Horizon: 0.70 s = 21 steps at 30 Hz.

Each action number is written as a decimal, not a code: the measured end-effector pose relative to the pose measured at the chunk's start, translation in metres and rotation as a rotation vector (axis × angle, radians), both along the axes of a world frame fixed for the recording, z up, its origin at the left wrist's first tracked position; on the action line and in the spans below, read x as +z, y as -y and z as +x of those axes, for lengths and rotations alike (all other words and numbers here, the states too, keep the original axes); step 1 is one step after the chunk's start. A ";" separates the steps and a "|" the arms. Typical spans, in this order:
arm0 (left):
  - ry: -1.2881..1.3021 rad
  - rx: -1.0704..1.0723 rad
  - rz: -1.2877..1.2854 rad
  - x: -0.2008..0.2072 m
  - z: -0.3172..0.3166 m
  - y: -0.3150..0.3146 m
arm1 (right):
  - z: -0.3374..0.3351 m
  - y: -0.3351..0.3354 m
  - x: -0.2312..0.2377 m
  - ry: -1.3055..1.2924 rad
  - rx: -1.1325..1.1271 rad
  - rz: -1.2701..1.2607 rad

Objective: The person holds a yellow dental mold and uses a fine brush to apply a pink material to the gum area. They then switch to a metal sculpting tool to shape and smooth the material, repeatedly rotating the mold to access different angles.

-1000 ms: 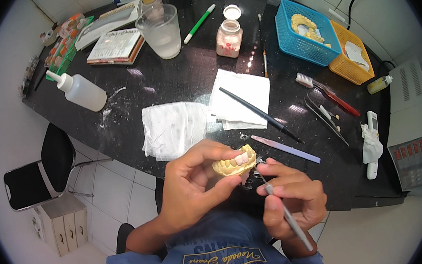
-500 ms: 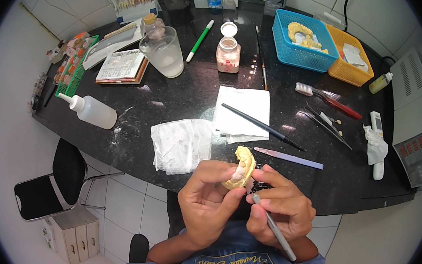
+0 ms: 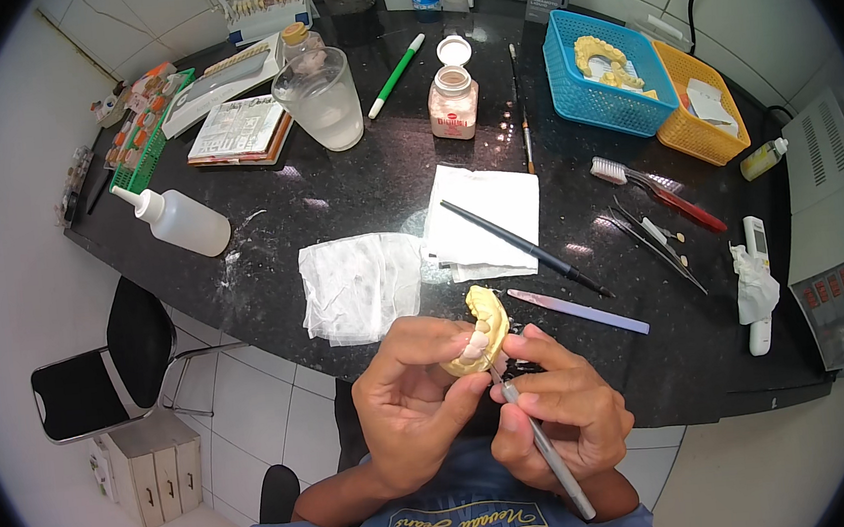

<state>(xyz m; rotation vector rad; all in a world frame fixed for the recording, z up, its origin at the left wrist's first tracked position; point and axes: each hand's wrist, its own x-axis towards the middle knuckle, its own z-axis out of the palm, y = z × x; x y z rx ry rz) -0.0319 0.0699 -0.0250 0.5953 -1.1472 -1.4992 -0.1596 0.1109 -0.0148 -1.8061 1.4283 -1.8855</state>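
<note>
A yellow plaster dental model (image 3: 487,311) with a few pale pinkish teeth (image 3: 474,345) on it is held up at the table's front edge. My left hand (image 3: 409,400) is closed around its left side, thumb below and forefinger above. A slim metal craft knife (image 3: 549,458) is pinched in my right hand (image 3: 570,411). Its thin tip meets the model's lower right side close to the pale teeth. The fingertips of my right hand also rest by the model's edge. My left fingers hide part of the model.
Beyond my hands lie folded white tissues (image 3: 497,202), a crumpled tissue (image 3: 359,289), a dark brush-like tool (image 3: 521,245) and a purple-handled tool (image 3: 582,312). Farther back stand an open powder jar (image 3: 454,110), a glass of cloudy water (image 3: 323,106), a squeeze bottle (image 3: 186,224) and a blue basket (image 3: 614,111).
The knife tip has come up slightly against the model, beside the pale teeth. My left hand keeps its hold. The whole view has shifted a little.
</note>
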 end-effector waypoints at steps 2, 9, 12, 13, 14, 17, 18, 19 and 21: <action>-0.001 0.002 0.001 0.000 0.000 0.000 | 0.000 0.000 0.000 -0.002 -0.001 -0.001; -0.008 0.001 -0.033 -0.002 0.000 0.001 | 0.001 0.000 -0.002 0.005 -0.009 -0.003; -0.038 -0.029 -0.086 -0.006 0.002 0.003 | 0.001 0.000 -0.003 0.053 0.002 -0.014; -0.040 -0.032 -0.081 -0.006 0.002 0.003 | 0.002 0.000 -0.004 0.074 0.007 -0.021; -0.042 -0.035 -0.077 -0.005 0.002 0.004 | 0.001 -0.001 -0.003 0.095 -0.002 -0.015; -0.007 -0.036 0.118 0.003 0.004 0.004 | -0.003 -0.006 -0.001 0.172 -0.013 0.049; -0.001 -0.053 0.154 0.003 0.006 0.005 | -0.007 -0.010 0.001 0.208 -0.008 0.103; 0.007 -0.064 0.188 0.004 0.010 0.007 | -0.012 -0.013 0.004 0.246 0.003 0.157; 0.020 -0.098 0.249 0.008 0.018 0.012 | -0.025 -0.016 0.007 0.128 0.023 0.293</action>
